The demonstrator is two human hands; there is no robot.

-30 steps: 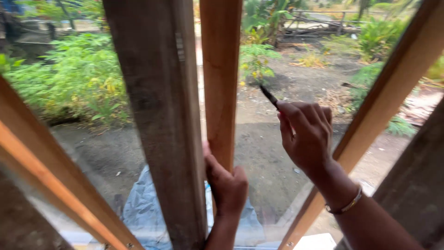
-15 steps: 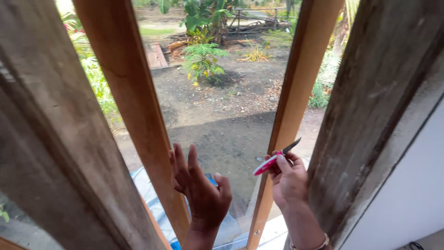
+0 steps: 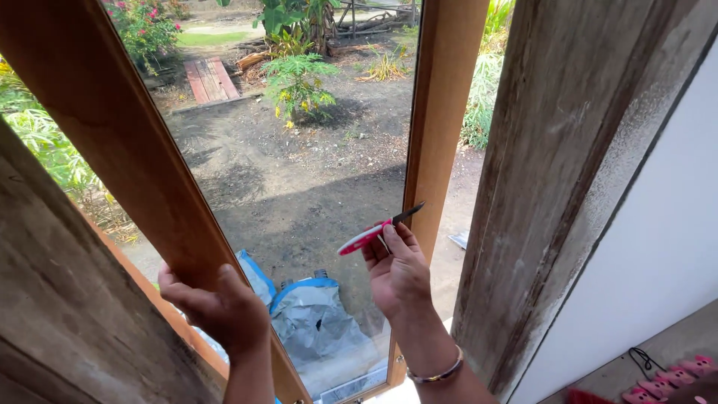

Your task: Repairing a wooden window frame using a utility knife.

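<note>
My right hand point(image 3: 398, 273) holds a small knife with a red and white handle point(image 3: 364, 237); its dark blade points up and right, touching the inner edge of the right wooden frame bar point(image 3: 443, 112) of a glazed window. My left hand point(image 3: 217, 307) grips the lower part of the left wooden frame bar point(image 3: 112, 142), fingers wrapped around it. A bracelet sits on my right wrist. The glass pane point(image 3: 299, 164) lies between the two bars.
A weathered grey post point(image 3: 568, 172) stands right of the window, and a white wall point(image 3: 666, 247) beyond it. Rough grey timber point(image 3: 67, 314) fills the lower left. Through the glass lie bare soil, green plants and a crumpled blue-grey sheet point(image 3: 321, 329).
The view shifted left and down along the window. My left hand moved from the glass onto the left frame bar. My right hand came down with the knife to the right bar's inner edge.
</note>
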